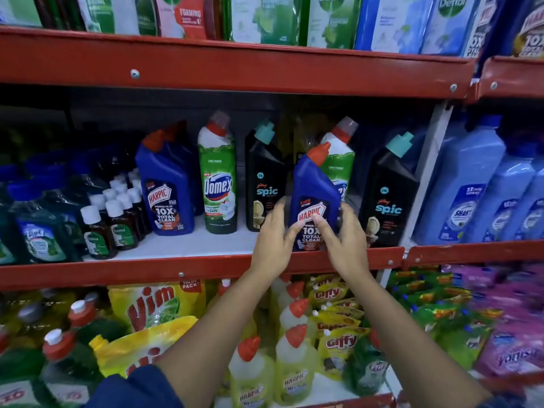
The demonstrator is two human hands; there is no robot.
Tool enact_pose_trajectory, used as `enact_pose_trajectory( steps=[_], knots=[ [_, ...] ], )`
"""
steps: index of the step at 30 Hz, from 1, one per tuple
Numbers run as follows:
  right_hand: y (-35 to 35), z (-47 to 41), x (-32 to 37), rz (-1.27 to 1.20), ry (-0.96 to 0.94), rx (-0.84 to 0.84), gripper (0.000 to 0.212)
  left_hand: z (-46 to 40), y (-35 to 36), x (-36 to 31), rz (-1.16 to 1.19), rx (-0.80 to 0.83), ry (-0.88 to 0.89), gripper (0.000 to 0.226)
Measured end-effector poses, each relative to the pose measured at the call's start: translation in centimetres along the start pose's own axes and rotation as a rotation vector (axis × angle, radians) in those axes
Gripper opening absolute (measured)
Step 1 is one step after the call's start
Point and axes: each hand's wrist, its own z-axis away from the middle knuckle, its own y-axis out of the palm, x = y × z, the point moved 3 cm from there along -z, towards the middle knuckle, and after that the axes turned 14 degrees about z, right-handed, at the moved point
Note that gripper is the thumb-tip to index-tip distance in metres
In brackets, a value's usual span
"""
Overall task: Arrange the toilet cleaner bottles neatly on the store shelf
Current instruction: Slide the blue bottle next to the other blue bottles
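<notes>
With fingers (297, 228) of both hands wrapped around the blue Harpic bottle (313, 198) at the shelf (206, 267) front edge, best kept upright, label forward, and set beside the other Harpic bottle (166, 187).

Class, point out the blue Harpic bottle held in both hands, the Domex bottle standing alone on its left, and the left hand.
held Harpic bottle (313, 184), head view, blue shoulder.
Domex bottle (218, 187), head view, label.
left hand (272, 240), head view, back.

Bare shelf (188, 245) before Domex bottle (219, 184)
</notes>
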Motion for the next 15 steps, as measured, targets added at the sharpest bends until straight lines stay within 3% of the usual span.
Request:
enact_pose_trajectory(
  steps=[7, 15],
  knots=[
    [-0.4, -0.1, -0.4, -0.120, 0.064, 0.016, 0.043, -0.2, 0.5, 1.1, 0.169, -0.011, -0.033, 0.039],
    [-1.0, -0.2, 1.1, -0.164, 0.082, -0.042, 0.038, -0.8, -0.9, 0.3, 0.279, -0.027, -0.045, 0.039]
  ],
)
